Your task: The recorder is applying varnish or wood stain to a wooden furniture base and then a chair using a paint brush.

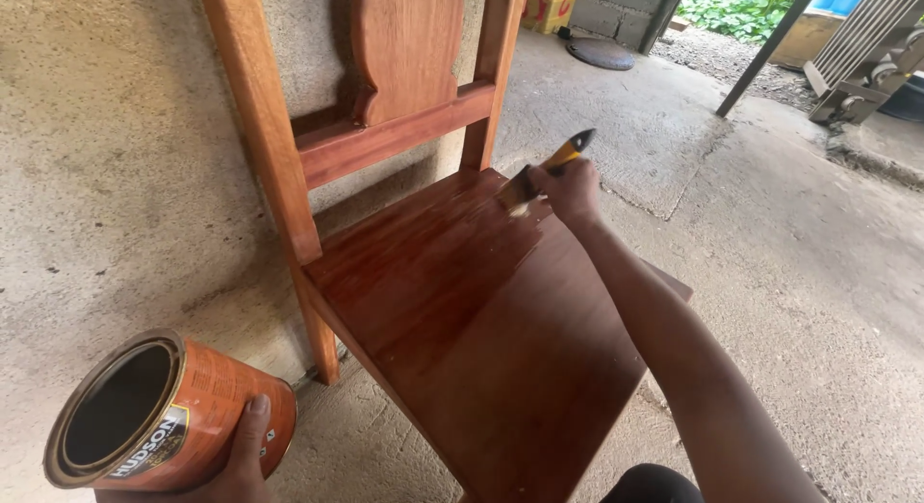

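Note:
A reddish-brown wooden chair [481, 339] stands against a rough wall, its seat glossy and wet on the far half. My right hand [570, 190] grips a paintbrush [539, 174] with a yellow and black handle, bristles pressed on the far right part of the seat. My left hand [241, 455] holds an open orange round can [164, 416] from below at the lower left, tilted so its dark inside faces me. The chair's backrest [385, 70] rises behind the seat.
A rough plaster wall [106, 176] is on the left. A concrete floor [789, 262] spreads to the right. Far back lie a round dark lid [599, 52], a yellow box [549, 4], a slanted metal pole [765, 51], metal frames and green plants.

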